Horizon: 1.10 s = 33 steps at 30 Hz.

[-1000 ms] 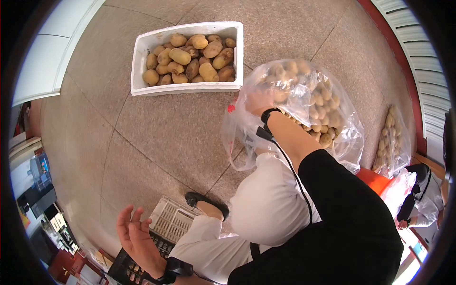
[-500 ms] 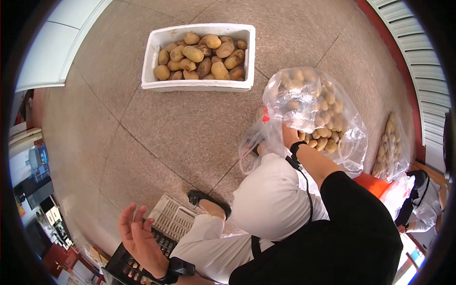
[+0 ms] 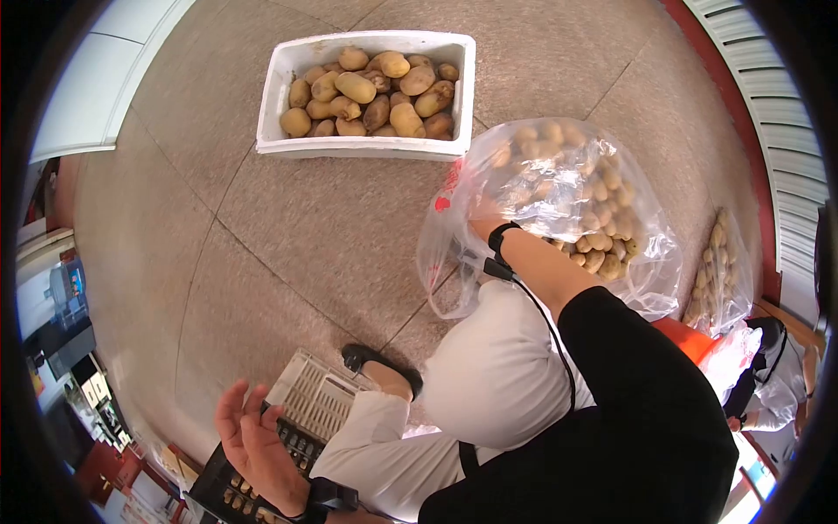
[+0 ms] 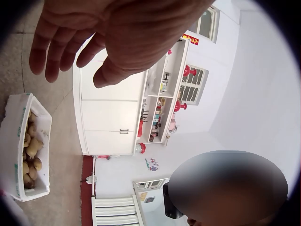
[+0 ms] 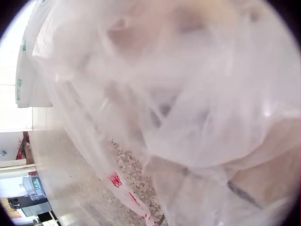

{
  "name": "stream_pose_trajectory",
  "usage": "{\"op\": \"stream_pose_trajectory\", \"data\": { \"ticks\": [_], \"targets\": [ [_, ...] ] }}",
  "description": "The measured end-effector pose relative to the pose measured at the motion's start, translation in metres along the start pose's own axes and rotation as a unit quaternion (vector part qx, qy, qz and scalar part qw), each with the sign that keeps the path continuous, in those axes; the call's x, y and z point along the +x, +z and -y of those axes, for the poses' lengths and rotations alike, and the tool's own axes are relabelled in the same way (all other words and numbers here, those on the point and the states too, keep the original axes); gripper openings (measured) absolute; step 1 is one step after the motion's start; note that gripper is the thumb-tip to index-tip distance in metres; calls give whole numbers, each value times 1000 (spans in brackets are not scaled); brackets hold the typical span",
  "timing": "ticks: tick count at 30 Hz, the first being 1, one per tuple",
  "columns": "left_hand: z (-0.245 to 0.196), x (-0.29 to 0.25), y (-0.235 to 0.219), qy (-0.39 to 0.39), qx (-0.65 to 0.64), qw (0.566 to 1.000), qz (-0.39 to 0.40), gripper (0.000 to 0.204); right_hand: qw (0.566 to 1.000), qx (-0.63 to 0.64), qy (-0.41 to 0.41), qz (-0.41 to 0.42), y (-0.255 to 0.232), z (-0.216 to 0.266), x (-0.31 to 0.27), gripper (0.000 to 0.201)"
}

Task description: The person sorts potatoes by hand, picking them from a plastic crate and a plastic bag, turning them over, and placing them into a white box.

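Observation:
My right hand is inside the mouth of a clear plastic bag full of potatoes, at its left side. Film covers its fingers, and I cannot tell whether they hold a potato. Cloudy plastic fills most of the right wrist view. Away from the bag, my left hand is raised over the crates at lower left, palm up and holding nothing. Its fingers are loosely spread in the left wrist view. Beyond the bag, a white foam box holds several larger potatoes.
A black crate and a pale slatted crate stand by my foot. Another bag of potatoes lies at the right, near an orange container and another person. Speckled floor stretches left of the bag.
My right hand drew back toward my knee half a second ago, bare in the bag's opening. It has since moved forward and left under the film. My left hand stays put.

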<state>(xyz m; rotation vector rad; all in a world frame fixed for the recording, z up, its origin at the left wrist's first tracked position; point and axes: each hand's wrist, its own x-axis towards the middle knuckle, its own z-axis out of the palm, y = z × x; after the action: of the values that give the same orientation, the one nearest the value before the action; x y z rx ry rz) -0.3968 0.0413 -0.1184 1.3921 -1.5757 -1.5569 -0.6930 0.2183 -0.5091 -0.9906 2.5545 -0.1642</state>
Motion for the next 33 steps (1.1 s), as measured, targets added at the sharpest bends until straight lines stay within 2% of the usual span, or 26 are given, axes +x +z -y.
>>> {"op": "stream_pose_trajectory", "data": {
  "ticks": [3,5,6,8,9,13,14,15,16,17,18,19,21,22,24,26,28,29,31,33],
  "targets": [
    [0,-5,-1,2,1,1000,-13,32,998,65,9,-7,13,-8,-2,36],
    [1,-10,-3,1,2,1000,-11,31,991,104,69,41,6,-17,-9,34],
    [1,-13,-4,6,-1,1000,-14,31,992,104,64,36,1,-27,-15,34],
    [1,-20,-5,2,-4,1000,-19,30,992,72,-100,25,-8,-45,-29,29],
    [-1,-24,-5,5,-6,1000,-20,30,988,99,-78,92,-57,-32,-47,26],
    [0,-34,-12,24,-28,999,-12,28,983,120,-137,30,-128,-55,-96,34],
    [0,-37,-14,31,-36,999,-16,28,971,219,-11,95,-142,-62,-107,35],
    [0,-39,-15,40,-20,999,-5,28,929,313,115,158,-154,-68,-115,37],
    [0,-42,-16,50,-4,999,6,27,933,309,107,150,-167,-76,-120,37],
    [1,-45,-17,52,-17,998,10,25,819,523,117,204,-180,-85,-122,40],
    [0,-48,-17,61,-25,998,7,25,654,705,117,250,-194,-88,-123,44],
    [-2,-51,-18,61,-13,998,30,25,660,702,106,245,-224,-69,-126,44],
    [0,-53,-22,74,-7,996,43,25,550,794,58,253,-287,-20,-130,44],
    [5,-51,-25,80,-16,995,51,24,556,790,41,255,-310,5,-130,44],
    [20,-39,-24,92,-46,992,70,23,499,800,-71,326,-346,63,-131,47],
    [24,-37,-38,98,-74,991,57,23,494,779,-122,367,-377,162,-151,46],
    [25,-36,-40,90,-94,990,61,25,482,766,-149,398,-375,221,-164,45],
    [24,-38,-41,92,-107,988,66,25,498,750,-159,405,-367,243,-168,43],
    [23,-44,-43,98,-145,980,94,28,519,709,-199,434,-347,271,-168,42],
    [18,-51,-45,81,-165,979,83,29,508,709,-205,444,-325,286,-171,42]
  ]
}}
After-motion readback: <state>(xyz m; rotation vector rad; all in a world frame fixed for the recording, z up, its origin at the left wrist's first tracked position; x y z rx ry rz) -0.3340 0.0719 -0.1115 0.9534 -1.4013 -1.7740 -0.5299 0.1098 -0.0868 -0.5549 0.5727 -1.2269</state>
